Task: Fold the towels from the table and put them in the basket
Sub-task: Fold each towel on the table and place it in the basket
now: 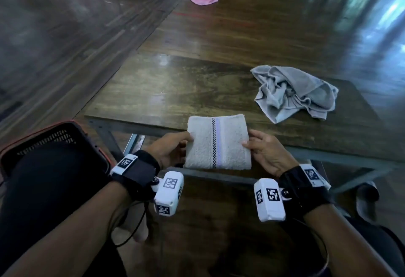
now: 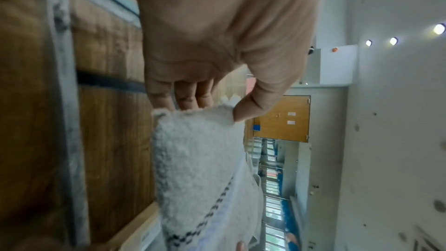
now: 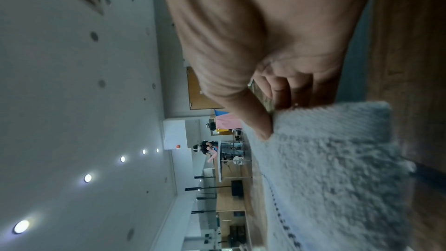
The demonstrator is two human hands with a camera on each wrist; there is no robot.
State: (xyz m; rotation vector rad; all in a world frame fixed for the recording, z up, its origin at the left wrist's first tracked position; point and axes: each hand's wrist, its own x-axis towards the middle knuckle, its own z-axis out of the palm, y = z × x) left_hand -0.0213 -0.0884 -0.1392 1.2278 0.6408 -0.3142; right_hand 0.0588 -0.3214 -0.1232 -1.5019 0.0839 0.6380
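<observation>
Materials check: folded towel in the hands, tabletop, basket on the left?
Folded towel: looped terry cloth, probably cotton; nubby off-white pile, woven checked stripe. Left hand and right hand pinch its sides.
Table: wood or wood-look top, glossy; visible grain and reflections. Grey frame looks like metal.
Basket: likely moulded plastic; dark perforated wall, reddish rim.

Dark wood table point(image 1: 175, 92) on grey metal frame, crumpled grey towel point(image 1: 293, 92) lying right of centre, folded white towel point(image 1: 218, 143) over near edge.
</observation>
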